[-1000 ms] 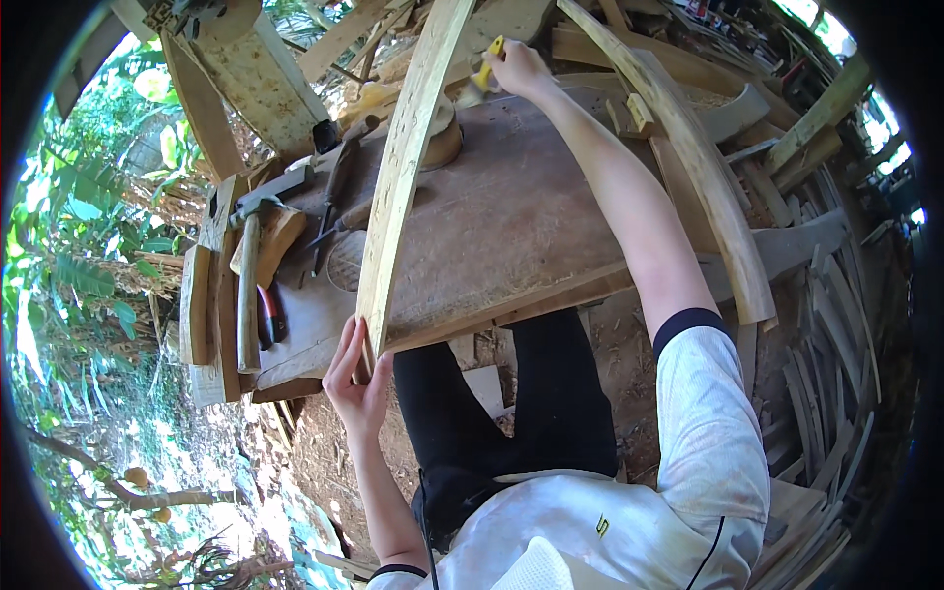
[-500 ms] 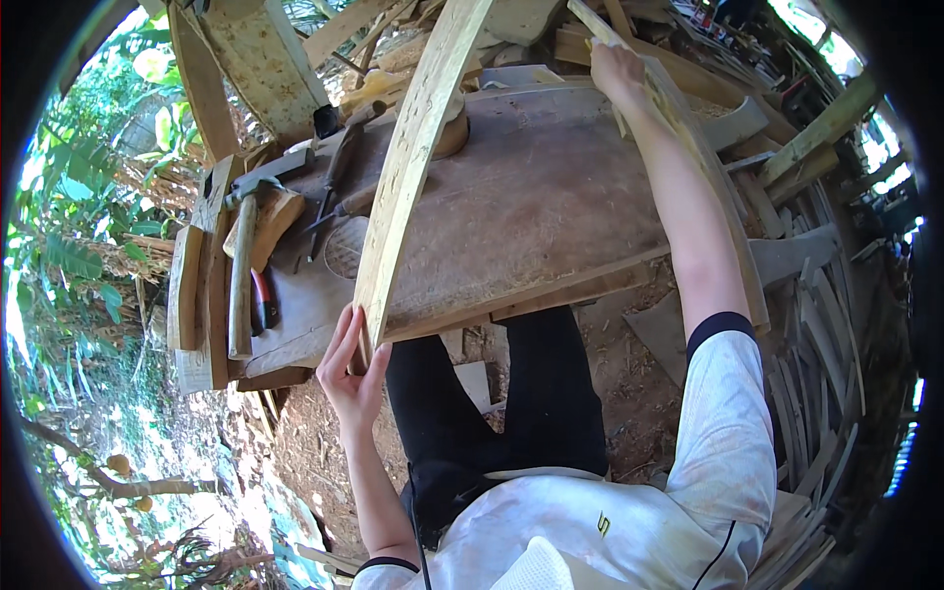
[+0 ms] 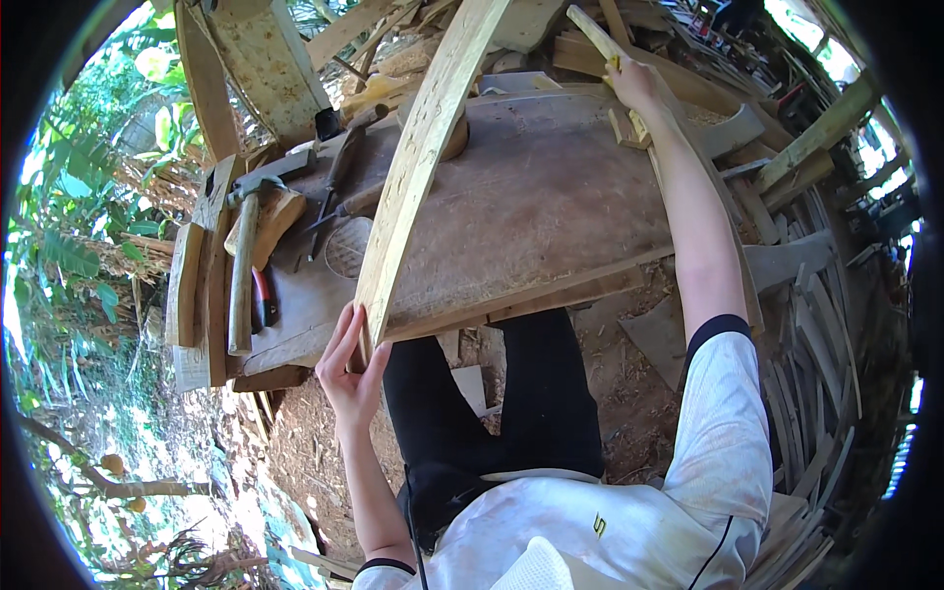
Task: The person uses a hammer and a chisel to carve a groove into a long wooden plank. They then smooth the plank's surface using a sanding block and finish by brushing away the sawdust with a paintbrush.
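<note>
My left hand (image 3: 351, 372) grips the near end of a long pale wooden plank (image 3: 418, 167), thumb on one side and fingers on the other. The plank slants up and away across the workbench (image 3: 551, 187), its far end running out of the top of the view. At the bench's far right, my right hand (image 3: 637, 86) is closed around a slim pale wooden stick (image 3: 590, 34). A short wooden crosspiece (image 3: 627, 129) shows just below that hand, apparently part of the same stick; my fingers and wrist partly hide the join.
On the bench's left lie a hammer (image 3: 244, 265), red-handled pliers (image 3: 264, 298), a chisel-like tool (image 3: 344, 152) and wood blocks (image 3: 275, 221). A round wooden piece (image 3: 455, 140) sits behind the plank. Boards and offcuts (image 3: 806, 295) crowd the right side and the back.
My right hand has shifted slightly right and nearer with the stick, and the crosspiece has come into sight. The plank's far part has swung a little right; my left hand stays put.
</note>
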A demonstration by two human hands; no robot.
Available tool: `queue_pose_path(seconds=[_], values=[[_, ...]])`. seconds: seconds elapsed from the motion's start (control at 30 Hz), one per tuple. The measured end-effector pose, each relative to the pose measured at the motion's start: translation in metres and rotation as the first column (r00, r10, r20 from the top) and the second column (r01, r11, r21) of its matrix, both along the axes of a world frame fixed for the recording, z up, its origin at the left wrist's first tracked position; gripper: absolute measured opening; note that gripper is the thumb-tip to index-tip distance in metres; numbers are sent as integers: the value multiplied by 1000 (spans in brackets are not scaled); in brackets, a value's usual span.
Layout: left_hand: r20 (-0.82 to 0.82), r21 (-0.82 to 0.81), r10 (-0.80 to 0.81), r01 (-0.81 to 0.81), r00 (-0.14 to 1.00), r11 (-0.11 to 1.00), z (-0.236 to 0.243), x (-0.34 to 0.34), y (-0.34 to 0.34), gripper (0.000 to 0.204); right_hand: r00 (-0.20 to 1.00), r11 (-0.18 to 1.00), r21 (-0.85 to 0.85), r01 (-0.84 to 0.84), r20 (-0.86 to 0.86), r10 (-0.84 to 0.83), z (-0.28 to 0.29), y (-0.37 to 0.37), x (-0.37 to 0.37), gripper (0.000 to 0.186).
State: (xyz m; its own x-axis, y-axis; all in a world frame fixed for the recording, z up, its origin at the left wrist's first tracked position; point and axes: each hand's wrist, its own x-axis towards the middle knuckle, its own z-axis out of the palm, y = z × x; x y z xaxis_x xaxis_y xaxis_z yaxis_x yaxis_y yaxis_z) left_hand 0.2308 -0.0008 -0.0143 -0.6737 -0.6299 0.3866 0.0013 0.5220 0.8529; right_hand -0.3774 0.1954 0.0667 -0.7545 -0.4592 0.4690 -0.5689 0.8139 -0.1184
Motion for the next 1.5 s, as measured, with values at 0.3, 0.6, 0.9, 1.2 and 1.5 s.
queue_pose_path(seconds=[0.3, 0.6, 0.9, 1.2, 1.5], values=[[-52, 37, -24, 26, 998, 999, -5, -5, 0, 59, 996, 884, -465, -45, 51, 78, -2, 15, -19, 37], [4, 26, 17, -17, 1000, 1000, -2, 6, 1, 58, 993, 991, -62, 115, -13, -116, 0, -13, 21, 38], [4, 35, 17, -17, 1000, 999, -2, 1, 1, 58, 995, 994, 57, 96, 31, -98, -1, -16, 28, 41], [-10, 11, -2, 2, 1000, 1000, -4, -6, 2, 59, 930, 899, -391, -197, 215, 297, -8, -27, 12, 35], [-19, 24, 10, -9, 1000, 1000, -5, -4, 2, 58, 894, 871, -432, -234, 256, 368, -5, -56, 22, 31]])
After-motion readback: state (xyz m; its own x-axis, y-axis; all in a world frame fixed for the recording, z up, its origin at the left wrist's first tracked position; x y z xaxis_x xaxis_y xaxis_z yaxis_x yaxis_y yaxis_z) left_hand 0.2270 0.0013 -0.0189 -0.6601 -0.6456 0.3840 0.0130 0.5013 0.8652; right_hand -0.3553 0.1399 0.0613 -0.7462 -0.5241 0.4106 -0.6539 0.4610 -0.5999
